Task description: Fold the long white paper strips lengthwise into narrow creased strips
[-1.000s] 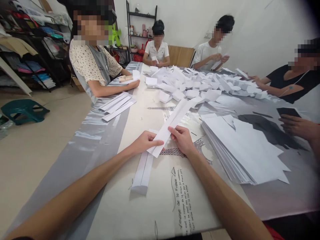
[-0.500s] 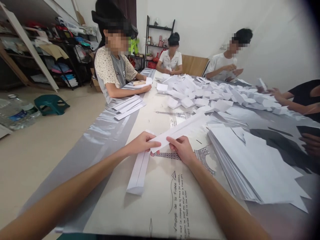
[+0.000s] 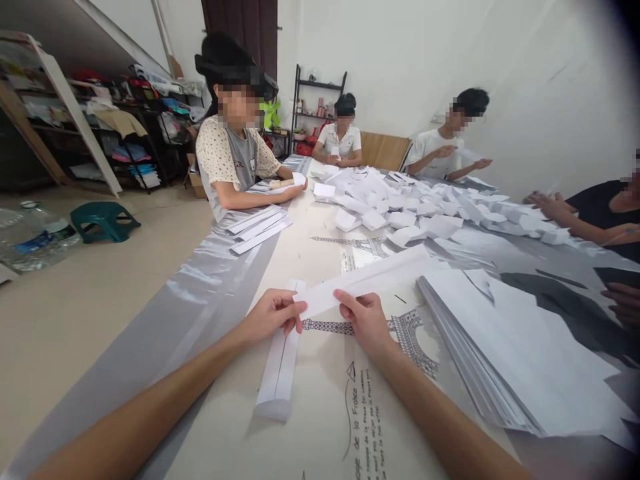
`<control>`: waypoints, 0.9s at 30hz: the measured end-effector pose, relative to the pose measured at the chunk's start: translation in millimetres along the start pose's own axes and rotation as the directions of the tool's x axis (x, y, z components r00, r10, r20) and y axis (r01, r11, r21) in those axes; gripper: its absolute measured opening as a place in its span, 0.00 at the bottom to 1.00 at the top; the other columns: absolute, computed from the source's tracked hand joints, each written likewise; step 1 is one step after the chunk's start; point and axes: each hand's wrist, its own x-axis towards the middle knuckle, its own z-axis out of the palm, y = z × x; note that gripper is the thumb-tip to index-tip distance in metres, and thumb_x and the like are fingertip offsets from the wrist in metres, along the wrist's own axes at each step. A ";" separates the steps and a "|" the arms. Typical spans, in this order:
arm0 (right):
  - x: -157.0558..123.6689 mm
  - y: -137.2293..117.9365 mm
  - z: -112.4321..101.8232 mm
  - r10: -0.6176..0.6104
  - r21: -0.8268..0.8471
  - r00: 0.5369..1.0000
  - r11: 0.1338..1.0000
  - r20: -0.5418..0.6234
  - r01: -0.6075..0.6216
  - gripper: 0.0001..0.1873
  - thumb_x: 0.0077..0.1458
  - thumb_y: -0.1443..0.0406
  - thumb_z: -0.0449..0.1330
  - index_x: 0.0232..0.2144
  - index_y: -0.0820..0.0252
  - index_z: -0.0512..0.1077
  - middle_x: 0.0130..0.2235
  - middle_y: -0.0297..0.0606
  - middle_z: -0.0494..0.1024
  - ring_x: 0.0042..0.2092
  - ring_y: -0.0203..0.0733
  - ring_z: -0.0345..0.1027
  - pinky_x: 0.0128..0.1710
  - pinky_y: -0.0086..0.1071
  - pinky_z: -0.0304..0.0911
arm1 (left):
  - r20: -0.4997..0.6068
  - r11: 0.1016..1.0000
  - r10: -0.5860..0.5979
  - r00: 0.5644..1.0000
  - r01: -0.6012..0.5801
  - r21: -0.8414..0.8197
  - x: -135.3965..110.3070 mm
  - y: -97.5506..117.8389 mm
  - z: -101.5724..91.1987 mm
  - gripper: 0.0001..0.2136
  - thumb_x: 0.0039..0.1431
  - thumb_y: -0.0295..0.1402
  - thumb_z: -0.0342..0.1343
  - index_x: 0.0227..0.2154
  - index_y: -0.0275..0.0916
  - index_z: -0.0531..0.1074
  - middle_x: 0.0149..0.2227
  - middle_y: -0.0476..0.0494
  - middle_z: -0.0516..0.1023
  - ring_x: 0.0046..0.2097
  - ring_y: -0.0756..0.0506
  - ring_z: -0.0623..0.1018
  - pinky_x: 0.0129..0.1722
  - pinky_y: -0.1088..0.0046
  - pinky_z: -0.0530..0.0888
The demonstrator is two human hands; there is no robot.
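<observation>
Both my hands pinch the near end of a long folded white paper strip [image 3: 370, 277] that stretches away to the upper right over the table [image 3: 215, 293]. My left hand [image 3: 273, 317] grips its left corner with closed fingers; my right hand [image 3: 367, 320] holds its lower edge between thumb and fingers. Below my left hand a finished folded paper strip [image 3: 280, 363] lies flat on the printed tablecloth. A thick stack of white sheets [image 3: 510, 347] sits just right of my right hand.
A heap of small folded papers [image 3: 425, 207] covers the far middle of the table. Several people sit around it; the nearest, on the left, has folded strips [image 3: 257, 227] beside them. Another person's hand [image 3: 623, 300] rests at the right edge. A green stool [image 3: 103, 220] stands on the floor.
The strip has swung from steeply tilted to nearly level in my hands. My view has lifted and shifted, so the hands and table sit lower in the picture.
</observation>
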 end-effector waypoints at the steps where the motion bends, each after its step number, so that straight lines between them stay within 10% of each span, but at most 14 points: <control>1: -0.7 0.1 1.5 0.003 -0.006 1.000 1.000 0.014 -0.003 0.30 0.53 0.52 0.65 0.11 0.57 0.57 0.15 0.27 0.53 0.21 0.33 0.45 0.25 0.34 0.44 | 0.024 1.000 -0.008 1.000 0.009 -0.019 -0.2 -0.2 -0.3 0.19 0.62 0.45 0.57 0.25 0.33 0.73 0.23 0.45 0.78 0.20 0.53 0.69 0.22 0.78 0.65; 10: -5.5 -4.0 14.3 0.007 -0.027 0.982 1.000 0.187 -0.002 0.25 0.55 0.53 0.65 0.15 0.59 0.63 0.17 0.29 0.62 0.22 0.34 0.52 0.26 0.33 0.49 | 0.020 0.995 -0.026 0.999 0.024 0.093 -4.2 0.3 -2.0 0.19 0.64 0.46 0.55 0.26 0.34 0.73 0.25 0.46 0.78 0.22 0.52 0.70 0.22 0.78 0.66; 27: 3.2 2.1 12.3 0.049 0.179 0.998 0.982 0.033 -0.054 0.18 0.53 0.52 0.67 0.23 0.58 0.69 0.17 0.27 0.61 0.21 0.33 0.50 0.24 0.31 0.48 | -0.032 0.976 -0.003 0.999 0.010 0.217 -6.4 -9.2 -6.9 0.21 0.65 0.47 0.52 0.22 0.36 0.66 0.20 0.54 0.65 0.22 0.53 0.64 0.22 0.77 0.59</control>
